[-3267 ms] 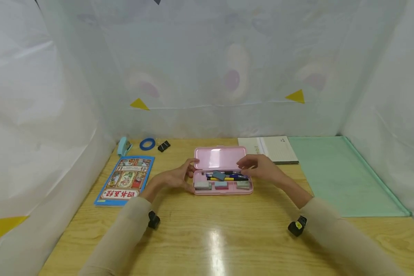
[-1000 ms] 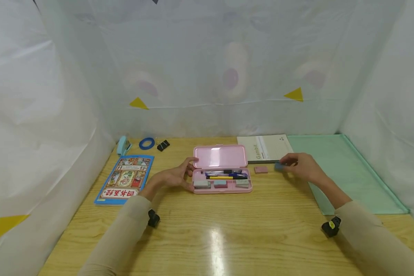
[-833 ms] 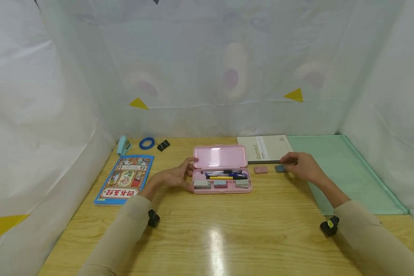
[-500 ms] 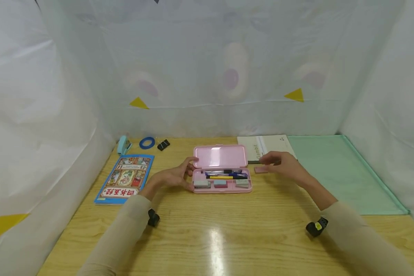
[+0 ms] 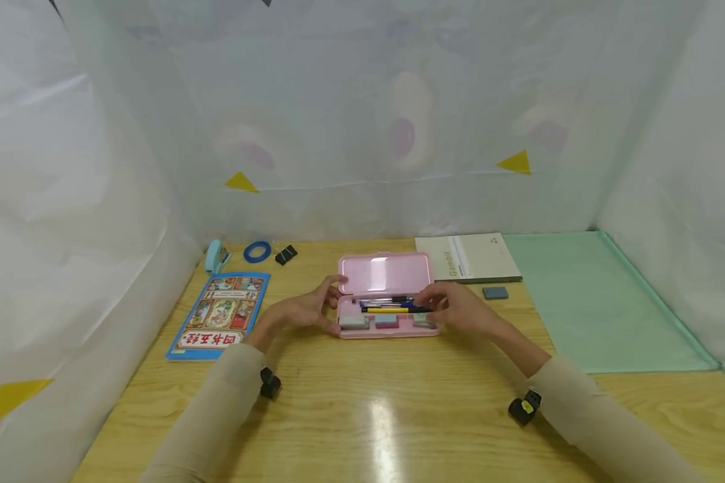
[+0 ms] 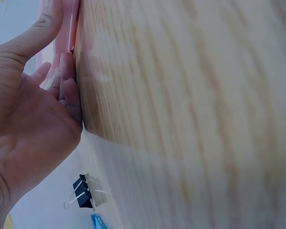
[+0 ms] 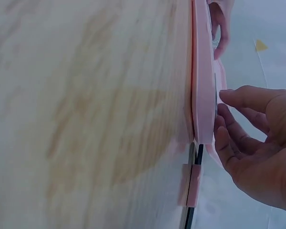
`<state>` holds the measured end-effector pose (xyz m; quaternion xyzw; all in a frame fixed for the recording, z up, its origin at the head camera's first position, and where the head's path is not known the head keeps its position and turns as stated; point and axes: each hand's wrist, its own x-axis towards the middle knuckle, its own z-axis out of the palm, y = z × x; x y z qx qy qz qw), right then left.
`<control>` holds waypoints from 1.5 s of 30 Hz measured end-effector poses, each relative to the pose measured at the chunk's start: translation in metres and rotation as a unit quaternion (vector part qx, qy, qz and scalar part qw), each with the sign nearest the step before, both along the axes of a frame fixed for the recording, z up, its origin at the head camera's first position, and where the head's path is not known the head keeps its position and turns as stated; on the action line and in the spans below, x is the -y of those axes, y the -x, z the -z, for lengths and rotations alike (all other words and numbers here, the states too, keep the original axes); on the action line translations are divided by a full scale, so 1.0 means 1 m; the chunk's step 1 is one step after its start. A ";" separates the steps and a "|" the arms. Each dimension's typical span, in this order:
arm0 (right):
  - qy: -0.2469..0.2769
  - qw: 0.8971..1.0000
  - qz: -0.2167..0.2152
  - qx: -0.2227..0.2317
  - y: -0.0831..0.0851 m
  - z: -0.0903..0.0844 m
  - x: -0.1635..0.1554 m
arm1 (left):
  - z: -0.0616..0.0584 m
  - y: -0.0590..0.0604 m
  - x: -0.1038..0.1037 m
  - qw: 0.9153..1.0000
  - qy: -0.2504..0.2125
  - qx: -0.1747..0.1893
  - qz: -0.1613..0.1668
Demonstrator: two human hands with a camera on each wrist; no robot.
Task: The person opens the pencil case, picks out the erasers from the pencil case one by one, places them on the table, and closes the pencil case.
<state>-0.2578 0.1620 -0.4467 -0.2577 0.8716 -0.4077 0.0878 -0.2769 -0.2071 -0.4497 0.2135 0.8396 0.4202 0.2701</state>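
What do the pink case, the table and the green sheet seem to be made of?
Case: probably hard plastic, smooth and glossy; its open lid carries a bright reflection.
Table: wood or wood-look laminate, glossy; grain shows, with a streak of glare.
Green sheet: perhaps glass or plastic, smooth-looking with a distinct edge; I can't settle which.

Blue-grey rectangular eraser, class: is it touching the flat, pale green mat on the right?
Apart. The head view shows a strip of wooden tabletop between the eraser and the mat.
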 end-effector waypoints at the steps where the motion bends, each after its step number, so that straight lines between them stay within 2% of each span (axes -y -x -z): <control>1: -0.004 1.000 0.000 0.001 0.000 0.000 0.000 | 0.000 0.000 0.000 1.000 0.000 -0.002 0.001; 6: -0.025 1.000 0.001 0.010 -0.003 -0.003 0.002 | -0.002 0.000 -0.001 1.000 0.005 -0.003 0.000; 11: -0.041 0.999 -0.009 -0.006 -0.005 -0.003 0.003 | -0.003 -0.001 -0.002 1.000 0.009 -0.002 -0.001; 15: -0.039 0.999 -0.015 -0.014 -0.007 -0.004 0.003 | -0.003 -0.001 -0.002 1.000 0.008 -0.002 -0.001; 18: -0.033 0.999 -0.005 -0.017 -0.009 -0.006 0.000 | -0.003 0.000 -0.001 1.000 0.007 -0.002 0.001; 24: -0.024 0.999 0.027 -0.037 -0.008 -0.012 -0.017 | -0.001 0.000 -0.001 1.000 0.008 -0.004 0.005; 30: -0.025 0.997 0.036 -0.070 -0.003 -0.018 -0.043 | -0.001 0.000 -0.001 1.000 0.008 -0.005 0.002; 38: -0.052 0.994 0.056 -0.072 0.000 -0.011 -0.060 | -0.002 0.002 -0.001 1.000 0.009 -0.004 -0.002; 45: -0.054 0.996 0.048 -0.053 0.000 -0.003 -0.064 | 0.000 0.002 0.000 1.000 0.008 -0.004 0.001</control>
